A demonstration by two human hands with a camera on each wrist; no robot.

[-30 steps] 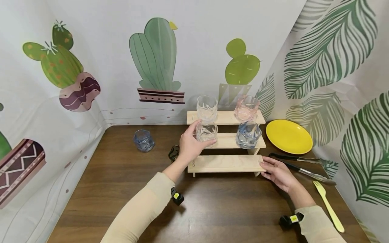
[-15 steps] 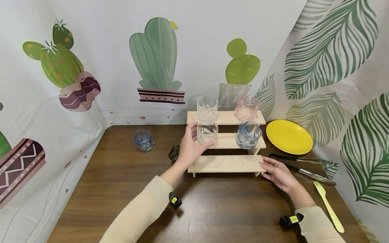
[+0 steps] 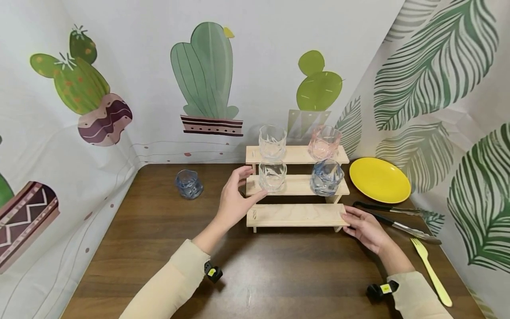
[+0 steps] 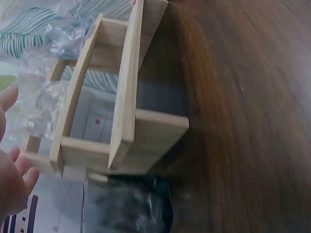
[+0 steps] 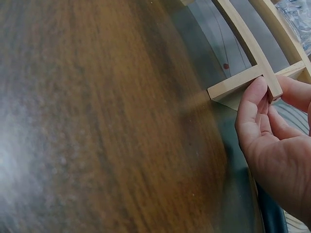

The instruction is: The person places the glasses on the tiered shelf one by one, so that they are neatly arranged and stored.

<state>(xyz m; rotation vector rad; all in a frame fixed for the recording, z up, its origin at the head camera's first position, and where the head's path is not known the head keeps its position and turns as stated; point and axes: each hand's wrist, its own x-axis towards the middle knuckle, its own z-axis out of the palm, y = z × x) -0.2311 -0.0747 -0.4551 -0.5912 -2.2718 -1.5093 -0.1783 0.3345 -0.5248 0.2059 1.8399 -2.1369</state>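
Note:
A three-tier wooden stand (image 3: 296, 214) carries two glasses on its top tier and two on the middle one. My left hand (image 3: 237, 198), fingers spread and holding nothing, is just left of the clear glass (image 3: 272, 176) on the middle tier. Beside that glass stands a blue glass (image 3: 326, 178); above them are another clear glass (image 3: 272, 142) and a pink glass (image 3: 324, 142). My right hand (image 3: 365, 228) pinches the right end of the bottom tier, thumb and fingers around the board (image 5: 255, 46). A dark glass (image 4: 127, 206) stands by the stand's left side, hidden in the head view.
A second blue glass (image 3: 189, 184) stands alone at the left of the brown table (image 3: 159, 248). To the right lie a yellow plate (image 3: 380, 180), black-handled tongs (image 3: 410, 230) and a pale yellow fork (image 3: 432, 272). Printed cloth (image 3: 139, 66) hangs behind the table.
My left hand has let go of the clear glass on the middle tier and drawn back to the left, its fingers opening. The right hand stays on the stand.

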